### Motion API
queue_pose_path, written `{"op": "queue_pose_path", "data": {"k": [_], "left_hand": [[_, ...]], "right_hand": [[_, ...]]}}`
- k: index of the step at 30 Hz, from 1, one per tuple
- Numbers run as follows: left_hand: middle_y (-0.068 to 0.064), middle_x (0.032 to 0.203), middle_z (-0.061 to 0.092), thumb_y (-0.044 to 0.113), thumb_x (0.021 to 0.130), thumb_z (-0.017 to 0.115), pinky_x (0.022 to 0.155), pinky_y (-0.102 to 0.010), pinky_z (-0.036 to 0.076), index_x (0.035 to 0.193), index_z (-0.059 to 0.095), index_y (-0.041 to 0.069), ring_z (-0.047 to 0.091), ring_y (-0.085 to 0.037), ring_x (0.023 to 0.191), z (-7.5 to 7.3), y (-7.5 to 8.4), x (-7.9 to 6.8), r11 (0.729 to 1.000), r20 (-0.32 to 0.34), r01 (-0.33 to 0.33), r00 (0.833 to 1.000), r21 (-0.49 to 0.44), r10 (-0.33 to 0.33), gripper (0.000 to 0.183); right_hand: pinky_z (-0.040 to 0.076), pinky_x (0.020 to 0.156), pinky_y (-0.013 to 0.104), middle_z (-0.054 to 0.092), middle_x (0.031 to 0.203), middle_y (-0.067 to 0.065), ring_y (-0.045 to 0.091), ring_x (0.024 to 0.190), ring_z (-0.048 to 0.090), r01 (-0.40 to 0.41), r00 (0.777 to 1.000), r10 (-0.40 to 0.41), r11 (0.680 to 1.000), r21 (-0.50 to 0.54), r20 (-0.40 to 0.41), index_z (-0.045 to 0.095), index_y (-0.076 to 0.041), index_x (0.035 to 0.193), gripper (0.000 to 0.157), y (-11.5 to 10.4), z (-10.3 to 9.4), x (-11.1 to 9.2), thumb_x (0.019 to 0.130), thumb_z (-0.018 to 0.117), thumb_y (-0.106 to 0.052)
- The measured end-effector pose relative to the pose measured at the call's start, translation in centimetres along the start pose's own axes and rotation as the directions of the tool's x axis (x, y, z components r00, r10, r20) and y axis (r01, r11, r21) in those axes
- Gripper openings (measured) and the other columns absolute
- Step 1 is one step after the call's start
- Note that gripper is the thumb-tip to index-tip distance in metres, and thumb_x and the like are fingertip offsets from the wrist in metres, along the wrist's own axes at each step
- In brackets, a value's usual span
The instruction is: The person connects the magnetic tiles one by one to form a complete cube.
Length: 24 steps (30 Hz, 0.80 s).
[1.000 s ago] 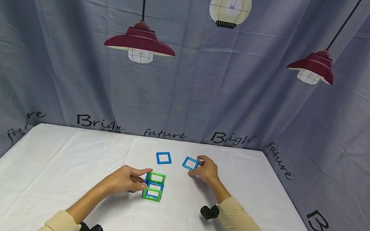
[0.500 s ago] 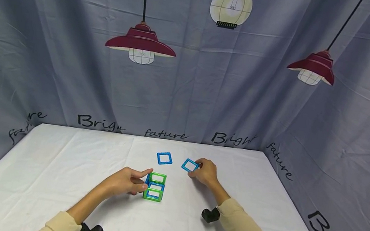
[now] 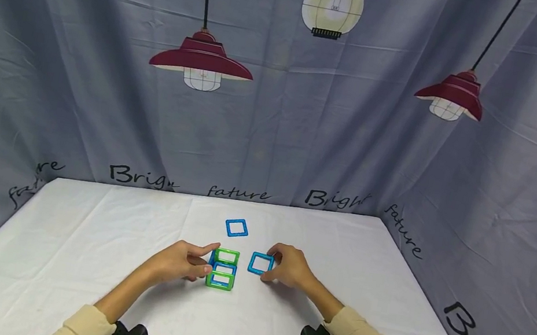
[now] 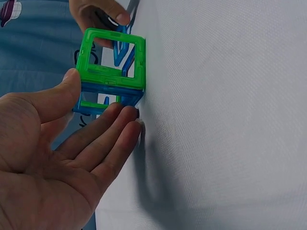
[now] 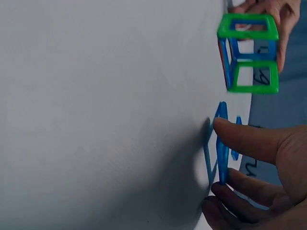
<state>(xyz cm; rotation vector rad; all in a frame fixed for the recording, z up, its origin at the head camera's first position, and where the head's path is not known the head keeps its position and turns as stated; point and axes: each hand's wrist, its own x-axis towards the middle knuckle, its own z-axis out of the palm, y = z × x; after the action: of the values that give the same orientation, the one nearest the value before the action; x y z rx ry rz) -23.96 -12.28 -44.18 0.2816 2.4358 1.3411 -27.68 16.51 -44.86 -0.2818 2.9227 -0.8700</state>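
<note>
My left hand (image 3: 176,263) holds the left side of a small box of magnetic tiles (image 3: 219,287), its thumb at the near edge and index finger at the far edge. Green tiles (image 4: 112,81) form the near and far walls; blue tiles form the base and left wall. The box's right side and top are uncovered. Just right of it, my right hand (image 3: 289,266) pinches a blue square magnetic tile (image 3: 251,262) between thumb and fingers, apart from the box. Seen from the right wrist, that tile (image 5: 222,153) is nearly edge-on, close to the tabletop.
Another blue square tile (image 3: 238,235) lies flat on the white tabletop (image 3: 132,228), beyond the box. Grey-blue curtains (image 3: 261,149) printed with lamps and lettering hang behind the table and at its sides.
My right hand has brought the blue tile nearer to me and slightly left, to beside the box. The left hand and box have stayed in place.
</note>
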Motion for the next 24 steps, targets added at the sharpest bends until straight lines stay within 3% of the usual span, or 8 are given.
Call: {"op": "queue_pose_path", "data": {"k": [12, 24], "left_hand": [[-0.016, 0.120, 0.074, 0.024, 0.094, 0.073, 0.070, -0.036, 0.054, 0.150, 0.052, 0.020, 0.071, -0.022, 0.080, 0.2, -0.1, 0.1, 1.000, 0.000, -0.014, 1.000, -0.009, 0.014, 0.060], [-0.014, 0.118, 0.075, 0.023, 0.095, 0.073, 0.068, -0.034, 0.052, 0.149, 0.053, 0.022, 0.068, -0.020, 0.077, 0.3, 0.1, 0.1, 1.000, -0.018, 0.002, 1.000, 0.003, -0.002, 0.058]], "right_hand": [[0.051, 0.090, 0.044, 0.069, 0.099, 0.003, 0.018, 0.091, 0.056, 0.135, 0.986, -0.133, 0.991, -0.012, 0.099, 0.073, -0.007, 0.109, 0.049, -1.1, 0.6, -2.1, 0.066, 0.096, -0.015], [0.051, 0.088, 0.043, 0.071, 0.100, 0.006, 0.018, 0.090, 0.057, 0.179, 0.980, -0.177, 0.984, -0.017, 0.090, 0.073, -0.005, 0.110, 0.049, -1.5, 0.9, -2.6, 0.067, 0.095, -0.015]]}}
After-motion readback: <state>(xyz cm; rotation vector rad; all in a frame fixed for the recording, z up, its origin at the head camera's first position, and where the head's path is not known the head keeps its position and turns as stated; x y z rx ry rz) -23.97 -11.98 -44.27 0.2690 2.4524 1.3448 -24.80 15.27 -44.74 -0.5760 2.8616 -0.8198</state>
